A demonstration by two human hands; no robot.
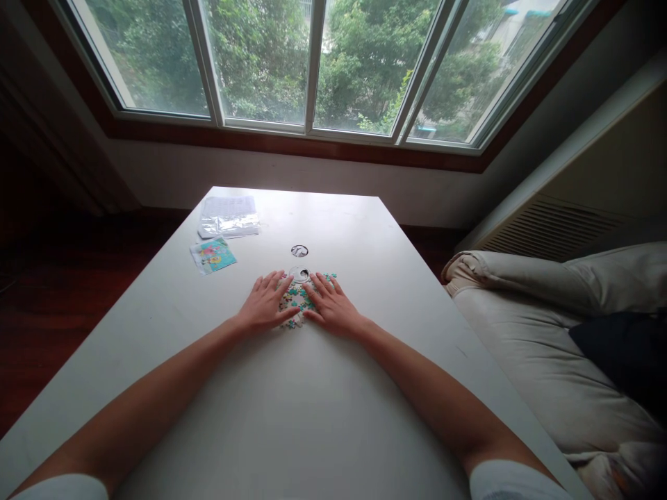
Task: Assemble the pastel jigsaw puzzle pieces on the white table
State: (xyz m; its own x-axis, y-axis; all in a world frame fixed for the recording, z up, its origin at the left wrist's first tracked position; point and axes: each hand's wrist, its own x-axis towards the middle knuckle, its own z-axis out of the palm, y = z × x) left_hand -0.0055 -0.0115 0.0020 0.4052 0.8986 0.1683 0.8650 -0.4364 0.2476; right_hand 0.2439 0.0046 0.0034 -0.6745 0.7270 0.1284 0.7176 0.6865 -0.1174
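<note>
Small colourful jigsaw puzzle pieces (294,298) lie loose in a patch on the white table (297,417). My left hand (265,302) rests palm down at the left edge of the patch, fingers outstretched. On the opposite side, my right hand (333,305) also lies flat with its fingers spread, covering some pieces. Neither hand grips anything. A clear round disc-like thing (299,273) with a dark mark sits between the fingertips at the far side of the pieces. Just beyond it is a round black-and-white piece (299,251), too small to make out.
At the table's far left lie a clear plastic bag with papers (229,215) and a small colourful picture card (213,255). A light-coloured sofa (526,333) with a dark cloth (625,354) stands to the right. Sliding windows (307,69) are behind the table.
</note>
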